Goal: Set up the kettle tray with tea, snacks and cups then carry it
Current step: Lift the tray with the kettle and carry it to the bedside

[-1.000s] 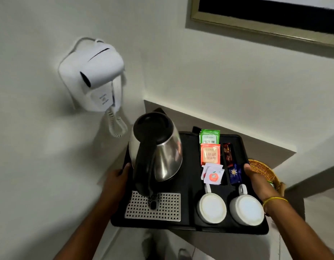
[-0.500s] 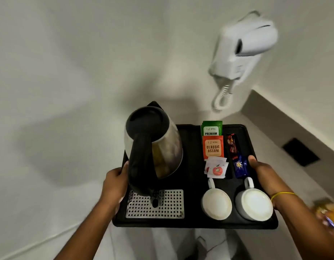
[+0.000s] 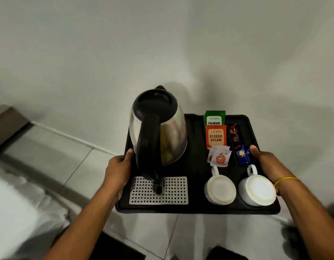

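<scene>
A black tray (image 3: 197, 208) is held in the air over the floor. My left hand (image 3: 118, 167) grips its left edge and my right hand (image 3: 266, 163) grips its right edge. A steel kettle (image 3: 158, 132) with a black lid and handle stands on the tray's left half, behind a perforated metal drip plate (image 3: 173, 192). On the right lie a green tea sachet (image 3: 214, 118), an orange tea sachet (image 3: 216, 136), white sugar sachets (image 3: 219, 156), a red snack bar (image 3: 234, 135) and a blue snack packet (image 3: 242, 154). Two white cups (image 3: 220, 189) (image 3: 257, 190) stand upside down at the front right.
A plain white wall (image 3: 162, 44) faces me close ahead. Pale floor tiles (image 3: 55, 147) run below it. A white bed edge (image 3: 14, 212) lies at lower left, with a brown ledge (image 3: 6, 122) at far left. My dark shoes show at the bottom edge.
I have turned left with the tray. The wall hair dryer, the shelf and the wicker basket have left the view, and the floor and bed have come in. Both hands keep their grip.
</scene>
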